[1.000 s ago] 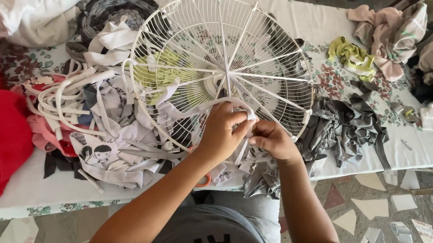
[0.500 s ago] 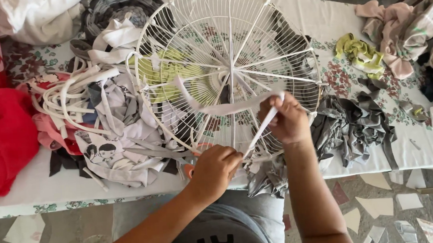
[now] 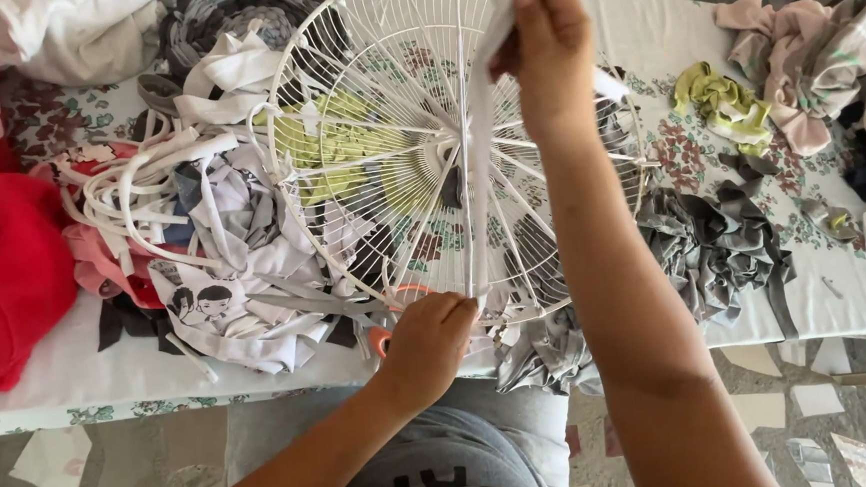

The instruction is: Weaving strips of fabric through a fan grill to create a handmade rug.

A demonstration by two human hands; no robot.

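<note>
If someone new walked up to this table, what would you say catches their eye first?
Probably the white wire fan guard at the table's centre, with a pale fabric strip stretched across it between the raised right hand and the left hand at its near rim. Next, the red cloth at far left and the grey strips at right.

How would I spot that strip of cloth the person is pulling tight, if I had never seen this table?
Find the round white wire fan guard standing on the flowered tablecloth. A pale fabric strip runs straight across its front, from the right hand near the top rim down to the left hand at the bottom rim. Unlike the loose white strips heaped to the left, it is stretched taut.
</note>
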